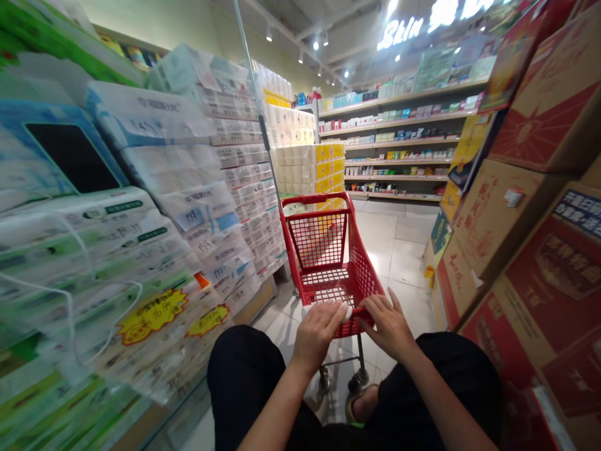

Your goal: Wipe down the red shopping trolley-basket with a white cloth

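Aisle view. We see the left hand point(319, 332), its grip clenched over the rear rim of the red cart point(364, 274). The right hand point(389, 324) lies on that rim, grip released, fingers spread. The cart stands on the tiled floor point(404, 249), between tissue packs point(188, 207) and cartons point(493, 219).

The pale tiled floor point(404, 250) runs as a narrow aisle. A red cart point(328, 263) stands on its wheels in the middle. Stacked cartons point(488, 232) line the floor's right edge. A low wooden platform point(253, 300) piled with paper packs point(188, 207) lines the left.
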Demonstrator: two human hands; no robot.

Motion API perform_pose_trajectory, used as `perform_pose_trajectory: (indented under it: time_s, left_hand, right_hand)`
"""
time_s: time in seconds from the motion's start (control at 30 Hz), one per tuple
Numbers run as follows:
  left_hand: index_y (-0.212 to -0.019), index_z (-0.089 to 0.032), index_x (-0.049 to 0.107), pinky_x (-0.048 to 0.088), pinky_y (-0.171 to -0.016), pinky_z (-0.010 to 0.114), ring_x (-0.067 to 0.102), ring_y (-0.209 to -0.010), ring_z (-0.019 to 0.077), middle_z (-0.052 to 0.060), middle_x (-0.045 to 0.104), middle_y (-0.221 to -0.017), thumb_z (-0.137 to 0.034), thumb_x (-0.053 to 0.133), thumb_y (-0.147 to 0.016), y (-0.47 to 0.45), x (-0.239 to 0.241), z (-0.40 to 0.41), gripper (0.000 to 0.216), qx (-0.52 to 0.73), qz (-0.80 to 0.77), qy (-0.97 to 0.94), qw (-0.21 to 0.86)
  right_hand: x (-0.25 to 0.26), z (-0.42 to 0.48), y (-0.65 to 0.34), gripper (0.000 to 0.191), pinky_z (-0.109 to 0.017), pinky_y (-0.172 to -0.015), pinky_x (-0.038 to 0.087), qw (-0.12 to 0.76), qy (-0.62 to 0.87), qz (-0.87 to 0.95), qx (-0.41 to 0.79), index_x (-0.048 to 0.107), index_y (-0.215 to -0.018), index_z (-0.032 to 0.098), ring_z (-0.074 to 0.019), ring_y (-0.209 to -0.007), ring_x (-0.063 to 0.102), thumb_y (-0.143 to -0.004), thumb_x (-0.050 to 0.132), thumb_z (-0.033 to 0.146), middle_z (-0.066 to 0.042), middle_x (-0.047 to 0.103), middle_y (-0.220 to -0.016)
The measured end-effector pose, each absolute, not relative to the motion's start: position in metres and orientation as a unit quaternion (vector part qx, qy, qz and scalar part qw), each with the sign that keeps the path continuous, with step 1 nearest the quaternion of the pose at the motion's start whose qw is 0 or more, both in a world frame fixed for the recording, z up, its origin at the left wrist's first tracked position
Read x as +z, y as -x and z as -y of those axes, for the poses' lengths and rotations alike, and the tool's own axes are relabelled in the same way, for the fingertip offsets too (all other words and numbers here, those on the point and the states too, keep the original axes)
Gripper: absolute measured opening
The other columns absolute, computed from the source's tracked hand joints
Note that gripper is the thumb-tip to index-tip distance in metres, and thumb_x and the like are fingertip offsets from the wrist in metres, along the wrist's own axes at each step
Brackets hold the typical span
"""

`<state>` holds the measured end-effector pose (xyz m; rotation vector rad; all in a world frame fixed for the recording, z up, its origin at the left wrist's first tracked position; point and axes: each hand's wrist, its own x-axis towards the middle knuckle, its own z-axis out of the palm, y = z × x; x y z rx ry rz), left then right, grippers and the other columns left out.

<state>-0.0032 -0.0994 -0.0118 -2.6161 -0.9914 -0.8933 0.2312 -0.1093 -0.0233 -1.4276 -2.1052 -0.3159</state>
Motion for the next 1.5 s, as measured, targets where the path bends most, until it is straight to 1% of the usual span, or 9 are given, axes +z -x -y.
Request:
perform_pose_trajectory:
  time_s: [0.17,0.37,0.47,0.6,0.73,0.87,1.13,1.3,1.5]
  left_hand:
    - [-0.145,-0.028,0.040,0.038,-0.115,0.045,0.044,-0.136,0.0210,0.003,0.052,-0.143,-0.011,0.045,-0.095,0.039,-0.017,0.099,0.053,-0.304,0.364,0.867,0.152]
    - [-0.140,-0.022,0.049,0.042,-0.112,0.042,0.051,-0.129,0.0206,0.004,0.055,-0.140,-0.020,0.047,-0.097,-0.014,-0.024,0.099,0.043,-0.319,0.367,0.854,0.182]
    - [-0.140,-0.022,0.048,0.043,-0.111,0.040,0.052,-0.128,0.0200,0.004,0.054,-0.142,-0.023,0.046,-0.098,-0.030,-0.021,0.095,0.042,-0.311,0.339,0.868,0.187]
    - [-0.143,-0.024,0.044,0.043,-0.110,0.037,0.053,-0.127,0.0174,0.003,0.055,-0.140,-0.022,0.044,-0.100,0.000,-0.014,0.084,0.043,-0.286,0.289,0.894,0.188]
    - [-0.144,-0.024,0.043,0.038,-0.115,0.041,0.047,-0.133,0.0182,0.004,0.054,-0.142,-0.016,0.041,-0.099,0.046,-0.013,0.075,0.045,-0.290,0.295,0.890,0.193]
    - [-0.142,-0.022,0.046,0.036,-0.116,0.046,0.042,-0.137,0.0208,0.005,0.055,-0.140,-0.013,0.041,-0.098,0.050,-0.021,0.074,0.046,-0.324,0.336,0.865,0.186]
    - [-0.134,-0.022,0.053,0.038,-0.115,0.042,0.054,-0.124,0.0197,0.005,0.063,-0.129,-0.020,0.049,-0.096,-0.017,-0.030,0.079,0.038,-0.345,0.371,0.847,0.158]
    - [-0.137,-0.024,0.049,0.040,-0.111,0.041,0.057,-0.118,0.0185,0.005,0.063,-0.126,-0.025,0.046,-0.098,-0.007,-0.016,0.067,0.038,-0.302,0.324,0.885,0.141]
    - [-0.120,-0.022,0.057,0.029,-0.118,0.047,0.053,-0.122,0.0203,0.004,0.065,-0.114,-0.032,0.049,-0.097,0.021,-0.009,0.044,0.027,-0.283,0.296,0.900,0.148]
  right_hand:
    - [-0.021,0.110,-0.221,0.015,-0.053,-0.116,0.016,0.287,0.549,0.777,-0.113,0.056,-0.100,0.025,-0.0232,-0.104,0.054,-0.086,0.054,0.032,-0.002,0.062,-0.100]
    - [-0.020,0.110,-0.210,0.023,-0.046,-0.108,0.031,0.279,0.573,0.762,-0.116,0.056,-0.099,0.023,-0.0249,-0.103,0.051,-0.077,0.059,0.025,-0.006,0.060,-0.103]
    - [-0.020,0.108,-0.216,0.024,-0.046,-0.112,0.027,0.281,0.564,0.768,-0.114,0.055,-0.099,0.024,-0.0234,-0.103,0.052,-0.075,0.058,0.020,-0.004,0.061,-0.100]
    - [-0.020,0.105,-0.228,0.021,-0.048,-0.116,0.017,0.292,0.547,0.776,-0.118,0.055,-0.096,0.026,-0.0210,-0.101,0.055,-0.078,0.054,0.017,0.000,0.063,-0.097]
    - [-0.021,0.103,-0.230,0.020,-0.049,-0.117,0.014,0.297,0.549,0.774,-0.107,0.055,-0.096,0.026,-0.0211,-0.104,0.054,-0.078,0.054,0.017,0.000,0.063,-0.097]
    - [-0.021,0.100,-0.221,0.020,-0.050,-0.118,0.013,0.301,0.566,0.761,-0.103,0.053,-0.096,0.025,-0.0223,-0.105,0.053,-0.077,0.055,0.019,-0.001,0.061,-0.098]
    - [-0.022,0.095,-0.212,0.018,-0.050,-0.116,0.019,0.297,0.592,0.737,-0.136,0.051,-0.092,0.024,-0.0251,-0.104,0.051,-0.075,0.057,0.022,-0.004,0.059,-0.094]
    - [-0.019,0.089,-0.234,0.016,-0.048,-0.118,0.013,0.277,0.565,0.767,-0.126,0.052,-0.090,0.026,-0.0208,-0.101,0.054,-0.076,0.054,0.019,0.000,0.062,-0.093]
    - [-0.015,0.077,-0.255,0.016,-0.052,-0.119,0.006,0.268,0.580,0.756,-0.142,0.052,-0.089,0.026,-0.0197,-0.103,0.056,-0.076,0.051,0.017,0.002,0.064,-0.094]
